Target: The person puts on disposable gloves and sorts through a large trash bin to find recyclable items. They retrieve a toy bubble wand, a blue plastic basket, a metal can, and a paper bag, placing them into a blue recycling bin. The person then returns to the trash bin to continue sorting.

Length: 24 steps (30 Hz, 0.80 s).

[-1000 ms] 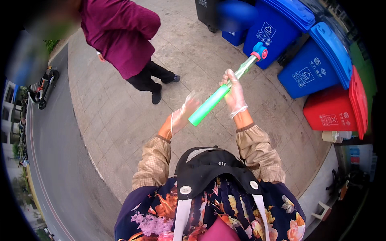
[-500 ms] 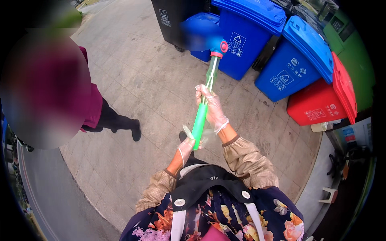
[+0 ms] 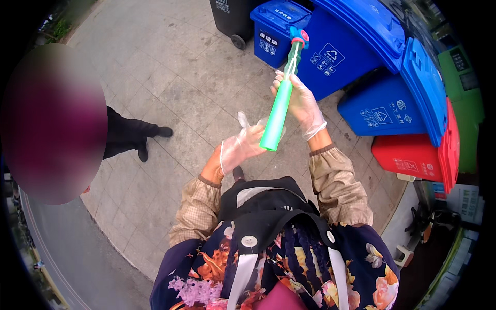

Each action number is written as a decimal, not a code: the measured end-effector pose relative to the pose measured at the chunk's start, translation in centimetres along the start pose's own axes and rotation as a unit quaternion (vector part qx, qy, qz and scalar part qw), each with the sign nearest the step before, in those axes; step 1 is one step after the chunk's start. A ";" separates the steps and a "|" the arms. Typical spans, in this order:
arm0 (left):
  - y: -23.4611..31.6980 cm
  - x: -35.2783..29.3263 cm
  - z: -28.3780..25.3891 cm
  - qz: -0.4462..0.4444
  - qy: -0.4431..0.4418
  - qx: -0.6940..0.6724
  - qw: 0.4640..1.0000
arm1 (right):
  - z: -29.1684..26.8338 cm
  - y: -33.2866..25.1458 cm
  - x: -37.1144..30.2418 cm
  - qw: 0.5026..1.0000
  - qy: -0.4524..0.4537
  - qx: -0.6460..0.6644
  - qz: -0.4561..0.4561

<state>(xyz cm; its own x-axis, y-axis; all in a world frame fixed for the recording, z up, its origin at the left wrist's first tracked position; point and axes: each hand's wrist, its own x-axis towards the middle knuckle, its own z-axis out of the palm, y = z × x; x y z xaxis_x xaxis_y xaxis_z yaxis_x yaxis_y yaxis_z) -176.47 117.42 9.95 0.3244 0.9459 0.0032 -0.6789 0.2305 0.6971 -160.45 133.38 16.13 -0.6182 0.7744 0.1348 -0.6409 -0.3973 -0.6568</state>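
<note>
A long plastic toy wand (image 3: 279,109) slants up and away in front of me. It has a bright green tube handle, a clear green neck and a small blue and pink head. My right hand (image 3: 305,106), in a clear disposable glove, is closed round the wand where neck and handle meet. Beside the handle's lower end is my left hand (image 3: 243,147), gloved alike. Its thumb sticks out and its fingers stretch behind the tube; whether they touch it I cannot tell.
Blue wheeled bins (image 3: 343,57), a red bin (image 3: 408,157) and a dark grey bin (image 3: 231,23) stand ahead and to the right. On the left a person in black trousers (image 3: 129,132) stands on the paving (image 3: 170,88). A road (image 3: 67,248) runs at lower left.
The wand has moved up and to the right in view. My left hand has loosened from its lower end. The blurred blue shape at its head is gone. The person's legs have shifted.
</note>
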 end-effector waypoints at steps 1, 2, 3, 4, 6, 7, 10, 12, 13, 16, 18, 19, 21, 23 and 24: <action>-0.2 -0.1 -0.3 0.006 -0.016 -0.065 0.998 | -0.2 0.5 0.1 1.000 0.011 0.004 0.006; 0.9 0.7 0.1 0.010 -0.045 -0.030 0.998 | 0.2 0.2 0.3 1.000 0.012 -0.002 0.004; 1.1 0.6 0.5 0.020 -0.052 -0.014 0.998 | 0.4 0.3 0.4 1.000 0.014 -0.007 0.002; 1.6 0.4 1.2 0.029 -0.055 0.093 0.994 | 0.6 0.5 0.4 1.000 0.015 -0.011 0.000; 1.8 0.6 3.0 0.049 -0.052 0.224 0.972 | 0.5 0.3 0.4 1.000 -0.015 0.007 -0.004; 1.9 0.8 3.8 0.058 -0.039 0.253 0.965 | 0.8 0.1 0.5 0.999 -0.035 0.004 -0.011; 1.3 -0.6 2.9 0.083 0.010 0.195 0.977 | 3.4 0.3 0.2 0.991 -0.064 -0.110 -0.040; 0.5 -1.5 0.6 0.109 0.018 0.229 0.967 | 4.1 0.1 -1.0 0.970 -0.069 -0.228 -0.040; 0.3 -1.8 -1.0 0.140 0.016 0.203 0.969 | 4.1 0.4 -1.0 0.959 -0.065 -0.271 -0.046; 2.6 -4.8 -5.9 0.244 0.007 0.132 0.961 | 3.3 -0.6 -1.9 0.923 0.001 -0.367 -0.112; 3.9 -6.2 -10.1 0.360 0.033 0.088 0.928 | 0.7 -2.1 -4.0 0.900 0.063 -0.377 -0.211; 3.8 -6.2 -11.9 0.391 0.085 0.078 0.913 | -1.2 -2.9 -5.8 0.881 0.105 -0.383 -0.258; 3.5 -5.9 -13.3 0.442 0.200 0.089 0.870 | -4.0 -6.0 -9.2 0.831 0.203 -0.380 -0.351; 1.4 -4.4 -11.7 0.405 0.164 0.173 0.883 | -5.9 -9.3 -12.2 0.749 0.262 -0.408 -0.451; 0.4 -2.3 -13.7 0.403 0.134 0.206 0.881 | -8.2 -9.0 -10.9 0.708 0.255 -0.412 -0.514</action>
<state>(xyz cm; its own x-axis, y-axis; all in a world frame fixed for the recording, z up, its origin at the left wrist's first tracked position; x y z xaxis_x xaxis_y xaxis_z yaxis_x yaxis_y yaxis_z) -186.52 118.51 0.36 -0.3594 0.7969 0.4855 -0.3023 -0.5916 0.7474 -144.18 132.52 14.49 0.3607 0.6067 0.7084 -0.0203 0.7644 -0.6444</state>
